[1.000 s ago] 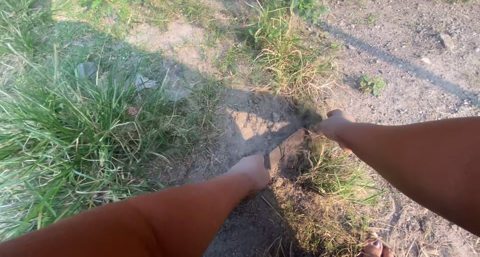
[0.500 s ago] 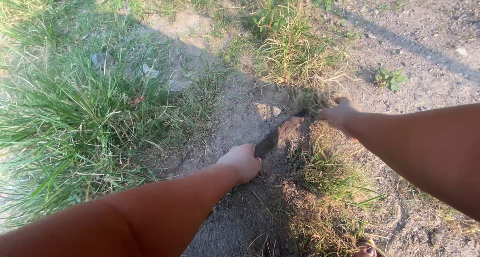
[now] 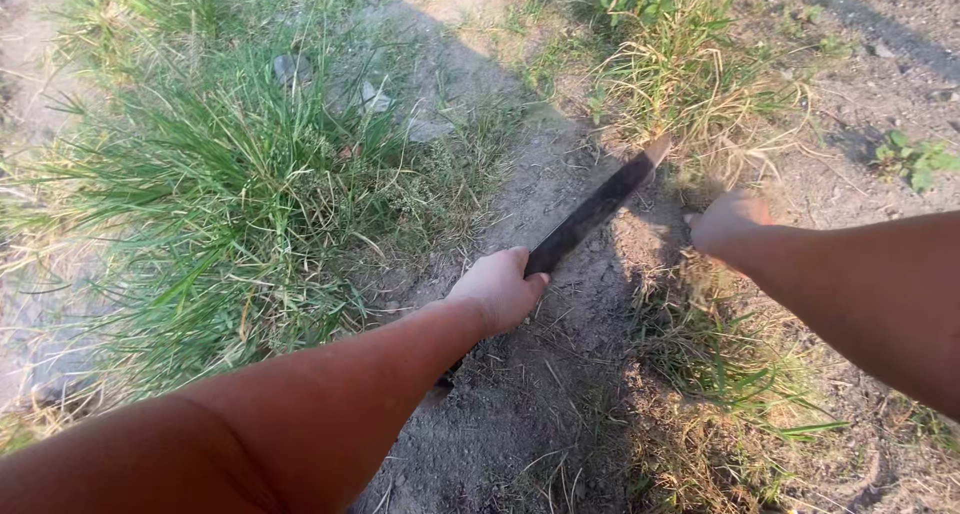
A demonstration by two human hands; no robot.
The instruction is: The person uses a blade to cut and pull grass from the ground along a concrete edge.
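Since half a second ago, the long dark blade (image 3: 598, 210) has swung up and forward: its tip, then low against the soil beside the right hand (image 3: 728, 222), now stands raised toward the dry grass tuft (image 3: 690, 84), and the view has shifted a little so that tuft sits nearer the middle.

The blade runs on a slant from the left hand (image 3: 497, 289), which is closed around the handle end, up to a worn tip catching the sun just below the dry stems. Held at this low angle, it seems lined up to cut near the roots rather than high on the stalks.

The right hand is curled shut just beside the blade's far half, apart from it; it may be gripping grass stems to hold them taut, but what it holds cannot be told.

Beneath both arms lies a bare dirt patch (image 3: 560, 394), mostly in shadow. A thick green grass clump (image 3: 220, 194) fills the left, with a few pale stones (image 3: 375, 96) near its upper edge. A small green weed (image 3: 915, 159) grows on the sunlit ground at the far right.
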